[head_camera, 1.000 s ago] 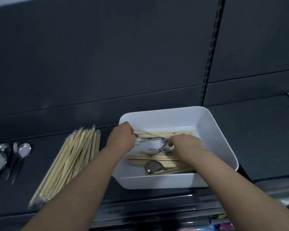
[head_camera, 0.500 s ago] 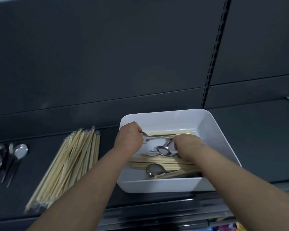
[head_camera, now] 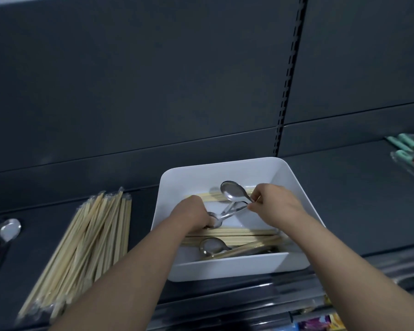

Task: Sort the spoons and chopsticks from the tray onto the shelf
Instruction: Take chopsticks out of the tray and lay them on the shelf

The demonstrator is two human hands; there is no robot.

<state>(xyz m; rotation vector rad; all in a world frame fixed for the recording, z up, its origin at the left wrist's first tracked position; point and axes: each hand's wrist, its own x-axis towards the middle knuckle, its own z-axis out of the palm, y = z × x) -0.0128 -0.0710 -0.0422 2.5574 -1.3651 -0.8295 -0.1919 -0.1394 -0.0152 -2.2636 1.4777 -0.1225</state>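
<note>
Now, in the tray (head_camera: 294, 187) on the shelf (head_camera: 344, 199), our left hand (head_camera: 191, 217) grips gathered spoons (head_camera: 230, 212); our right hand (head_camera: 275, 204) pinches a raised spoon (head_camera: 232, 191). We should lift both clear of the chopsticks (head_camera: 237, 237) before carrying them to the spoon pile (head_camera: 9, 229).

One tray (head_camera: 225, 266). At least four spoons (head_camera: 234, 192) inside, at least two more left on the shelf (head_camera: 344, 199). Chopsticks (head_camera: 89, 235) beyond counting.

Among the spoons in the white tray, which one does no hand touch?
The spoon lying by the near wall of the tray, its handle among the chopsticks. The other spoons are held up by the left hand and the right hand.
</note>
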